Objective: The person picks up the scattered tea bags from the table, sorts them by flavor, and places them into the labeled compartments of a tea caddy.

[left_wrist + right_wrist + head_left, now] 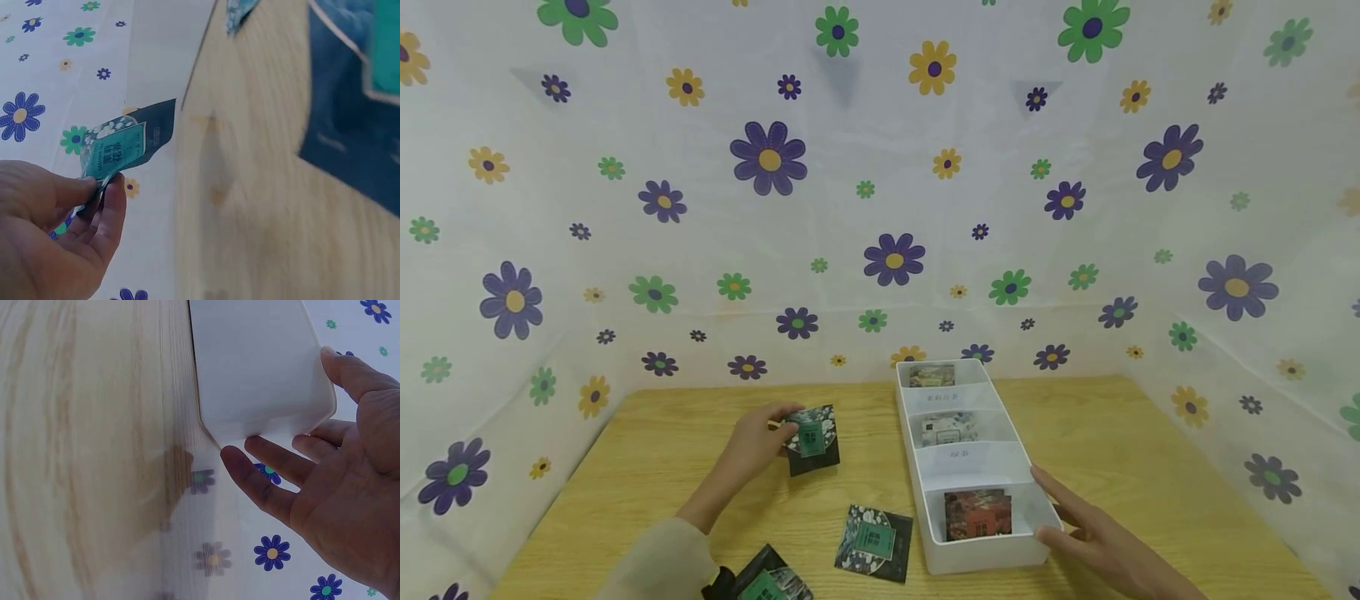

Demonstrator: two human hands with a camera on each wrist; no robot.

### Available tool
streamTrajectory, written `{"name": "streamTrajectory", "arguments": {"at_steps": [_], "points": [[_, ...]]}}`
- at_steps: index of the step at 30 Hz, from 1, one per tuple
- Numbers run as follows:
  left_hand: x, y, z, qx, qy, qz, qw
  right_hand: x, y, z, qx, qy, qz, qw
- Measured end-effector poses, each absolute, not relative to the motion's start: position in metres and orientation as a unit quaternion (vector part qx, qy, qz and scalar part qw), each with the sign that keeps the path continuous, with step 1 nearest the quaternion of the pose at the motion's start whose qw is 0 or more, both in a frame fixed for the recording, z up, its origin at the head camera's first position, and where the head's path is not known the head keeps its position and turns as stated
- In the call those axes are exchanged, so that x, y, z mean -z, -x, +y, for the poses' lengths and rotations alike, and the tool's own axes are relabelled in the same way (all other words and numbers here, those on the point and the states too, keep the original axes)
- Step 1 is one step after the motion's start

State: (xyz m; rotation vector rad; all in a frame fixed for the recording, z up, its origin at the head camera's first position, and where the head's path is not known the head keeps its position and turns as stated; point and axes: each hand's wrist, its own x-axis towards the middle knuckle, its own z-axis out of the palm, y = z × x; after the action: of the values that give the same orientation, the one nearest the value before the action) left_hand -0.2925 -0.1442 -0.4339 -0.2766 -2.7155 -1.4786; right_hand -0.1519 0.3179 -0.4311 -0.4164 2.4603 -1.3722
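Note:
My left hand (763,437) pinches a dark tea sachet (814,446) with a teal label and white flower print by its left edge, above the table. In the left wrist view, thumb and fingers grip this sachet (128,140) at one end. A second matching sachet (874,542) lies on the table beside the box, and another sachet (767,579) is cut off at the bottom edge. A white divided box (985,554) stands on the right. Against its right side rest the fairly straight fingers of my right hand (1097,537), its thumb at the near corner.
Inside the box, the near compartment holds red sachets (977,515), the middle a pale sachet (947,428), and the far one a greenish-brown sachet (932,376). Handwritten labels mark the dividers (958,454). A flower-print sheet (850,217) surrounds the wooden table (662,433).

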Motion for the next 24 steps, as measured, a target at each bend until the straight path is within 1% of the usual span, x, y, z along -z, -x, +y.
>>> {"name": "streamTrajectory", "arguments": {"at_steps": [6,11,19,24], "points": [[0.42,0.299,-0.121,0.489,0.106,-0.863,0.067,0.432,0.152,0.318,0.475,0.147,0.856,0.144],[0.412,0.306,-0.098,0.508,0.117,-0.848,0.094,0.432,0.151,0.319,0.473,0.148,0.857,0.143],[0.399,0.318,-0.067,0.534,0.154,-0.822,0.12,0.432,0.151,0.32,0.475,0.15,0.855,0.144],[0.395,0.328,-0.048,0.558,0.17,-0.799,0.145,0.432,0.151,0.32,0.477,0.146,0.854,0.147]]}}
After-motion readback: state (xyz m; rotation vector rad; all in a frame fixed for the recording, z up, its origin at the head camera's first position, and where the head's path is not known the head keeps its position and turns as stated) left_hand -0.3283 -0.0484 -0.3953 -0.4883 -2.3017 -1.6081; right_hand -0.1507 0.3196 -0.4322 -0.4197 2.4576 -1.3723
